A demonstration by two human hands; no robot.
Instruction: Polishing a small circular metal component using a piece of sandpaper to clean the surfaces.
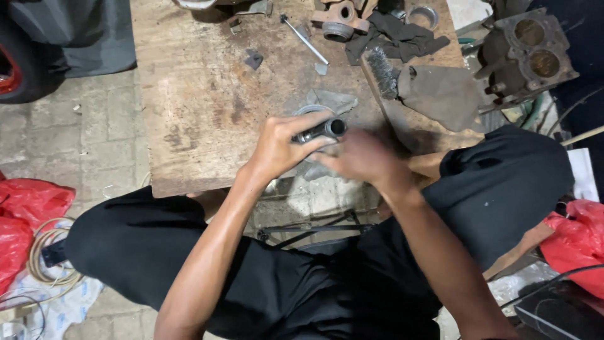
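The person sits with knees in black trousers (157, 252) spread wide, both bare forearms reaching forward over the near edge of a worn, stained wooden tabletop (201, 107). The left hand (283, 148) is closed around a short dark metal cylinder with a hollow round end (324, 130), fingers wrapped over its body, the open end pointing right. The right hand (358, 154) is blurred, just beside that end of the cylinder; whether it grips anything cannot be told. Under the hands lie a thin metal ring (309, 110) and a grey crumpled rag (333, 99) on the tabletop.

Farther off, a wire brush with a wooden handle (380, 75) lies to the right, beside a flat grey cloth (440, 94). Beyond it sit a dark rag (396, 34), a slim metal rod (305, 39) and a rusty cast bracket (340, 19). Off the tabletop's right edge stands a grimy metal engine part with two round brass-coloured bores (528, 50). Red plastic bags (28, 208) rest on the paved floor at both sides.
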